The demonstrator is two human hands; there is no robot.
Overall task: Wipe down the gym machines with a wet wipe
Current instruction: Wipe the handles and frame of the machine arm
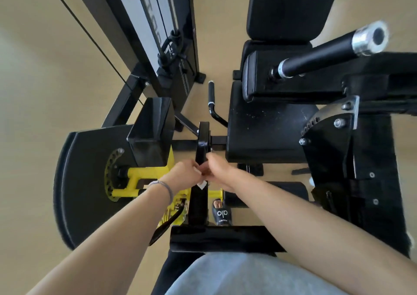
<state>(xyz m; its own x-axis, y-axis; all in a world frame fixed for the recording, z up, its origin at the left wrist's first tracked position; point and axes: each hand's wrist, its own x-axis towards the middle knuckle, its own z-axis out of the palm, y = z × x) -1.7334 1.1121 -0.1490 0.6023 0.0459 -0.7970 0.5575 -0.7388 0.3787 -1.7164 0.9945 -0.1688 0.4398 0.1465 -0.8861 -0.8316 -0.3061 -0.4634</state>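
Hands meeting at 6 o'clock of black upright post (201,143): left hand (184,174) and right hand (220,173) pinching wet wipe (201,185), probably refolding for a clean face.

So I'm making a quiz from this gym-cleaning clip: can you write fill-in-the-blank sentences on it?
1. Both hands meet at a black upright ____ of the machine.
2. The white wipe shows ____ the hands.
3. The band sits on the ____ wrist.
4. The adjustment parts beside the left hand are coloured ____.

Missing: post; below; left; yellow
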